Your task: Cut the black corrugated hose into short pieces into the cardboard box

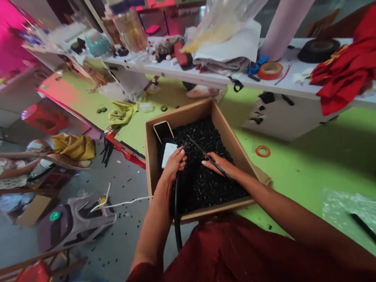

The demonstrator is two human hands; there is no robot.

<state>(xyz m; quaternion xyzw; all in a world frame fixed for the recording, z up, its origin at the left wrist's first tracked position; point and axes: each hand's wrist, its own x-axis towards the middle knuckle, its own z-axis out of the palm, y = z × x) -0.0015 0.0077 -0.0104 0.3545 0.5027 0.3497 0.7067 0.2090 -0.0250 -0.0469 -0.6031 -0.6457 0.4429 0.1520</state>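
My left hand [177, 160] is closed around a black flexible tube [176, 212], which hangs from the fist over the near side of the box. In my right hand [219, 163] is a long, slim, dark tool that looks like a pair of scissors [197, 144], seen nearly edge-on and pointing toward the left hand. Both hands are over a cardboard box [238, 152] holding a mass of short black tube pieces [208, 185]. Beside the left hand, a white flat block [168, 155] lies on the pieces. Behind it, a phone-like dark-faced object [163, 131] leans on the box wall.
The box rests on a green tabletop [286, 176] below a cluttered white shelf [182, 73]. An orange tape roll [262, 151] lies to the right, and a yellow-green cloth [122, 112] at the back left. A grey stool [79, 218] and a seated person [35, 165] are at left.
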